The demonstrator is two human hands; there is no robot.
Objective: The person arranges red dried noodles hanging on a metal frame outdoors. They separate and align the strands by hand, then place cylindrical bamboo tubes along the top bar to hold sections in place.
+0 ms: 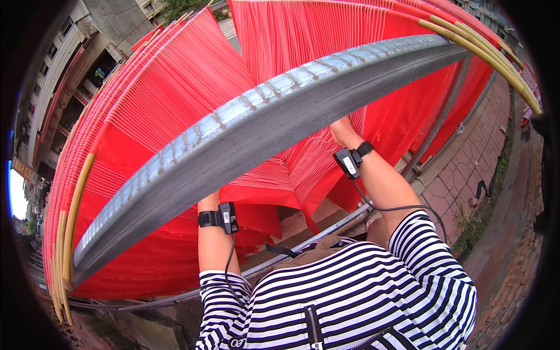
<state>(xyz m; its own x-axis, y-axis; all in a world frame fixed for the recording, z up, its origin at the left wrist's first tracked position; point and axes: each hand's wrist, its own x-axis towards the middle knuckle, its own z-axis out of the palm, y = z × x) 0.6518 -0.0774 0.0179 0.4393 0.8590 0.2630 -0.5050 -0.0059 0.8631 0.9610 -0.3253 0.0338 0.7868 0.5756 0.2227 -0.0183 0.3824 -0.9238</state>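
Observation:
A long grey metal beam (274, 131) with a notched upper edge crosses in front of me, bowed by the lens. Behind it hang wide sheets of red fabric (134, 146) with rows of fine pale and red strands (204, 76), carried on slim bamboo poles (82, 216). My left hand (208, 201) reaches under the beam beside the red fabric; its fingers are hidden. Farther right, my right hand (344, 133) is at the gathered strands just below the beam. The beam covers its fingers, so what it holds cannot be told. Both wrists wear black strapped devices.
More bamboo poles (487, 52) rest at the beam's right end. A thin metal rail (344, 223) runs low in front of my body, and a slanting metal post (434, 125) stands at right. Beyond are brick paving (461, 166) and, at left, buildings (55, 87).

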